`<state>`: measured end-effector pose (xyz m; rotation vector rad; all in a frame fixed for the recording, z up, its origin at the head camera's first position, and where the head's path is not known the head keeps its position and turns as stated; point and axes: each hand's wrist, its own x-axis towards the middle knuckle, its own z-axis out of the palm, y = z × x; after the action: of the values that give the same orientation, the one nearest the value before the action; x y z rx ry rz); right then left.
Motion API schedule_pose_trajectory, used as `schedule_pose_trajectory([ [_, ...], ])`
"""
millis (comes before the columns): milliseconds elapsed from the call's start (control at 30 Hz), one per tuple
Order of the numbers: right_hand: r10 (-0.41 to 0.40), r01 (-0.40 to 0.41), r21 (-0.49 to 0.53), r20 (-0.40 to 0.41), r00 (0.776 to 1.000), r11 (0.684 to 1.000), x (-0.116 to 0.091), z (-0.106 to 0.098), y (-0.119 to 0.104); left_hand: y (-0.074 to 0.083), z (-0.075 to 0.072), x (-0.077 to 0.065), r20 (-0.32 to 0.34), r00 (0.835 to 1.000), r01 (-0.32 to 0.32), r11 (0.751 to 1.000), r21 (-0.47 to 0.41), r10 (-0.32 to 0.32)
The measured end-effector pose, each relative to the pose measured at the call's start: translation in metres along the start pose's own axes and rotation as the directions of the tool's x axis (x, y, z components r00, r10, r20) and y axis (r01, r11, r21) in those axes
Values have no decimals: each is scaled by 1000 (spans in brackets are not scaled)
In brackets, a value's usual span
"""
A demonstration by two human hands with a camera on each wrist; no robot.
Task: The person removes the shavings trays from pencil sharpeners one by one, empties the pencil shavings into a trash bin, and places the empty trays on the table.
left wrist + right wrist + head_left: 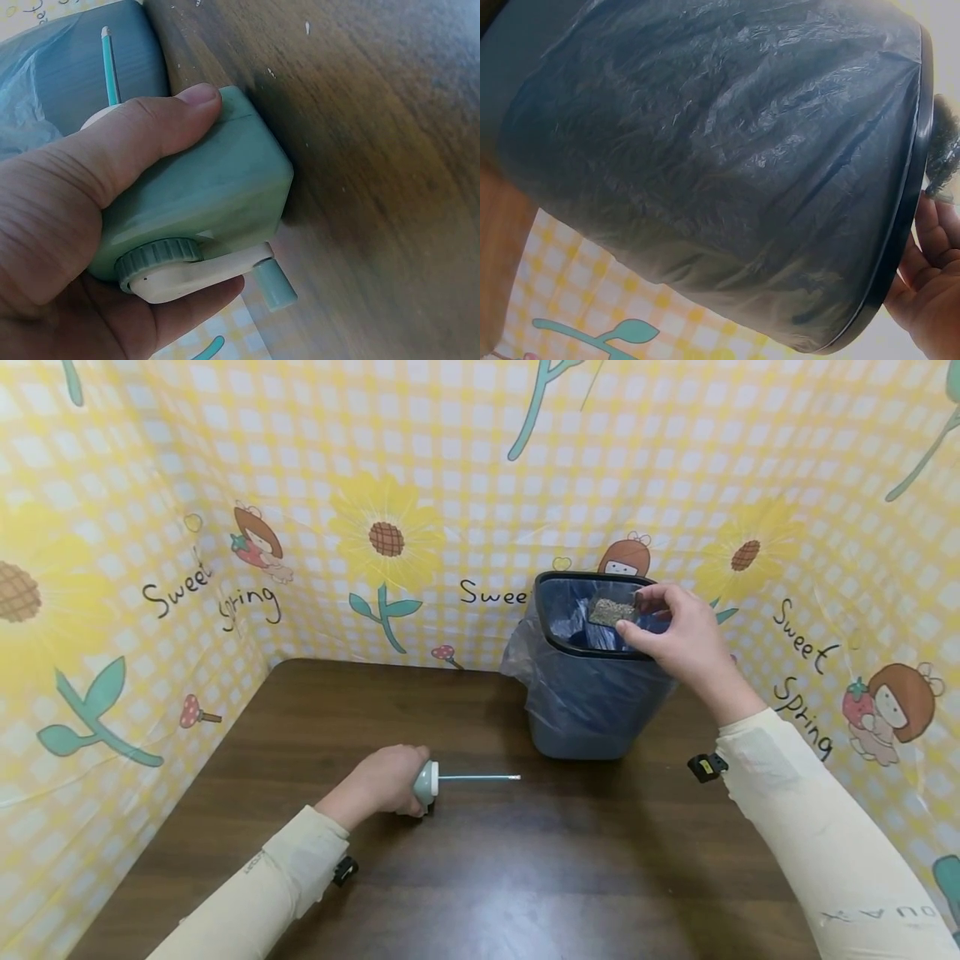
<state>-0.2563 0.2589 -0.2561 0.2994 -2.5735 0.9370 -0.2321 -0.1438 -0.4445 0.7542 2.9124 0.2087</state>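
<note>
On the left, my left hand (pixel 386 779) grips a pale green crank pencil sharpener (pixel 202 176) low over the table, its thumb across one side. A white crank handle (pixel 202 277) with a green knob sticks out of the sharpener. From its white end a light-blue pencil (pixel 480 777) points right. My right hand (pixel 693 639) pinches a small clear shavings tray (pixel 612 610) by its edge, just above the mouth of a trash can (pixel 581 722). Grey-brown pencil shavings lie in the tray. In the right wrist view the can's rim hides part of that hand.
A translucent bag (pixel 525 652) lines the trash can and hangs over its black rim. The can stands at the back right of the dark wooden table (pixel 465 868). A yellow checked cloth (pixel 465 510) encloses the back and sides. Small pale specks lie on the wood.
</note>
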Motion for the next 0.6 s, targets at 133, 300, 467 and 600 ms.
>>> schedule_pose_trajectory([
  [133,-7,7,-17,8,1000,1000,0,1,0,0,0,-1,-1,1000,-3,1000,3,3],
  [300,1,0,-38,16,1000,999,4,-1,-2,1,-1,-1,-2,1000,1,1000,-14,-1],
  [467,-3,4,-57,23,1000,998,7,0,-2,0,0,-1,2,1000,5,1000,-20,-5],
  [600,-7,9,-78,29,1000,997,9,0,-2,1,-2,-2,9,1000,5,1000,-24,-4],
])
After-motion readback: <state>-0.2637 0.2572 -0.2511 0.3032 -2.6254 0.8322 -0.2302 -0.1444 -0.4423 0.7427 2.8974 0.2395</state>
